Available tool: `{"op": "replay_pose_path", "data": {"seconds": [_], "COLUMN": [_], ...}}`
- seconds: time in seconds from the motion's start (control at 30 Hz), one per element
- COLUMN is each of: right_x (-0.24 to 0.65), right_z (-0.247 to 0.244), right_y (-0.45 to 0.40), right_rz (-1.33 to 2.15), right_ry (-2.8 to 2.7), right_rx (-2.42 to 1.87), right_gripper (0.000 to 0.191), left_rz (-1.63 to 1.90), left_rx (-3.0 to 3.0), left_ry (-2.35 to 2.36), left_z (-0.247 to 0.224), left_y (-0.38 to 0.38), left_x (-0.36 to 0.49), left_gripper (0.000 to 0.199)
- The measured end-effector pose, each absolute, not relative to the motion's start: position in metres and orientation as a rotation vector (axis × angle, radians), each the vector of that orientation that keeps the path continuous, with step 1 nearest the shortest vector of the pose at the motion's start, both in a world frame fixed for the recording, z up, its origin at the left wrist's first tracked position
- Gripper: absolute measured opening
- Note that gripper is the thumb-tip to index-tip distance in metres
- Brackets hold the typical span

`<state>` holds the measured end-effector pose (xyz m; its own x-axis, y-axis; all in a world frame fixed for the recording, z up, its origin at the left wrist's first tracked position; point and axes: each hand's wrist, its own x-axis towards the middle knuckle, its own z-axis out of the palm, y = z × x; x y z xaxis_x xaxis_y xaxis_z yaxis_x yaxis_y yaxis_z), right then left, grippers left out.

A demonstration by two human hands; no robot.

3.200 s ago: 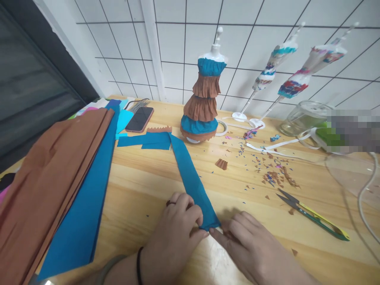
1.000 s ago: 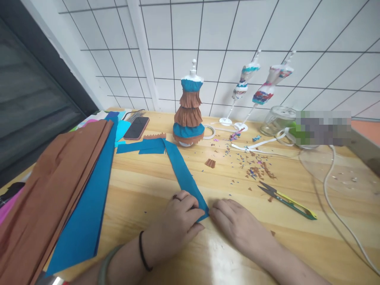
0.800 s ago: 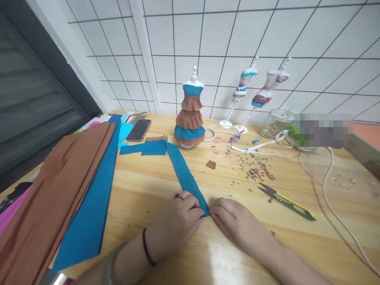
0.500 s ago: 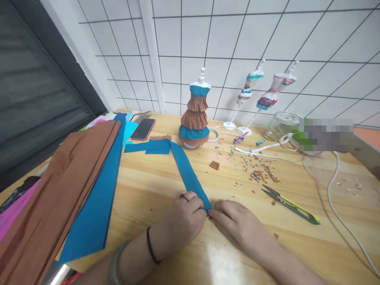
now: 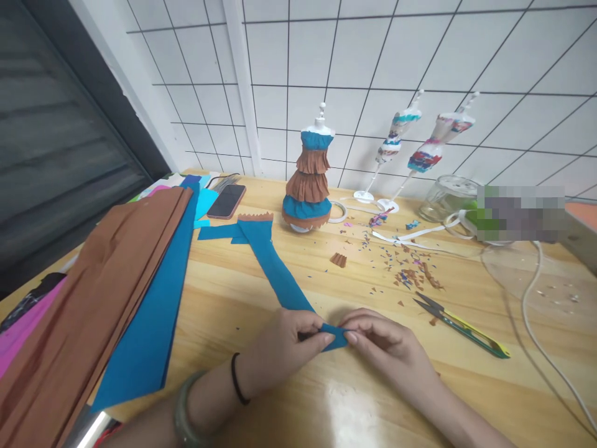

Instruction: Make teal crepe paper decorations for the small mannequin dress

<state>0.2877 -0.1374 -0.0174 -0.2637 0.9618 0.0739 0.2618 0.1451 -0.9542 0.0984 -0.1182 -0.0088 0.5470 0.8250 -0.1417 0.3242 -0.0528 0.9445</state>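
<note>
A long blue crepe paper strip [image 5: 284,277] runs from the middle of the table towards me. Its near end is pinched between the thumb and fingers of my left hand [image 5: 298,339], which wears a black band and a bangle at the wrist. Just beside it, my right hand [image 5: 380,339] grips the strip's tip between thumb and forefinger. A short flap of blue hangs between the two hands. Beyond them stands a small mannequin [image 5: 310,177] dressed in blue and brown ruffled tiers. Yellow-handled thread snips [image 5: 461,323] lie to the right of my right hand.
Folded brown crepe paper [image 5: 107,274] and a blue sheet [image 5: 147,336] cover the left side. A phone [image 5: 227,201] lies at the back. Two painted mannequins [image 5: 426,155], a glass jar [image 5: 448,198], paper scraps [image 5: 413,277] and a white cable [image 5: 529,292] are on the right.
Both hands have turned, bringing their thumbs into view, and lifted the strip's near end slightly. The strip's far end has shifted left over the other blue pieces.
</note>
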Motion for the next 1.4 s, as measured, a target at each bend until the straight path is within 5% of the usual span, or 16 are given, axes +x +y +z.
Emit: {"op": "replay_pose_path", "data": {"seconds": [0.1, 0.23, 1.4], "right_x": [0.288, 0.288, 0.291], "right_z": [-0.020, -0.024, -0.023], "right_y": [-0.138, -0.141, -0.143], "right_rz": [1.319, 1.398, 1.397], "right_ry": [-1.478, -1.416, -1.362], "right_rx": [-1.298, -1.319, -1.283], "right_gripper": [0.011, 0.012, 0.016], "left_rz": [0.560, 0.613, 0.672], "left_rx": [1.340, 1.139, 1.303], "left_ry": [0.945, 0.937, 0.956], "left_z": [-0.011, -0.013, -0.007], "left_y": [-0.119, -0.118, -0.119], "left_x": [0.103, 0.107, 0.102], "left_gripper": [0.011, 0.024, 0.006]}}
